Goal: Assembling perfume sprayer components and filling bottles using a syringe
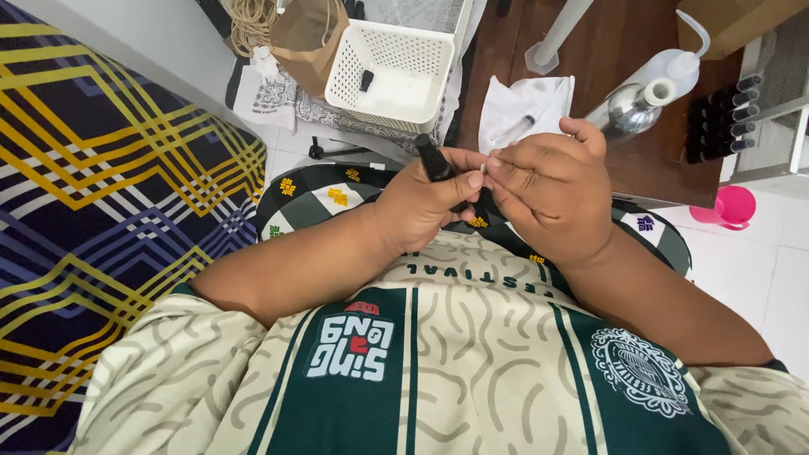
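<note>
Here, mid-frame, the left hand (425,206) grips a small black bottle (432,158); the right hand (548,190) pinches a white bit (486,166) beside it.

The left hand (421,202) hid most of the slim black bottle (433,158); whatever the fingertips pinched was too small to tell.

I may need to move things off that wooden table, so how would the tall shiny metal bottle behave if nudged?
The metal bottle looks narrow and tall, so a push near its top would probably tip it. Its smooth rounded side suggests it would then roll on the wooden table. The polished surface may be slippery to grip. Whether it is full or heavy cannot be told.
</note>
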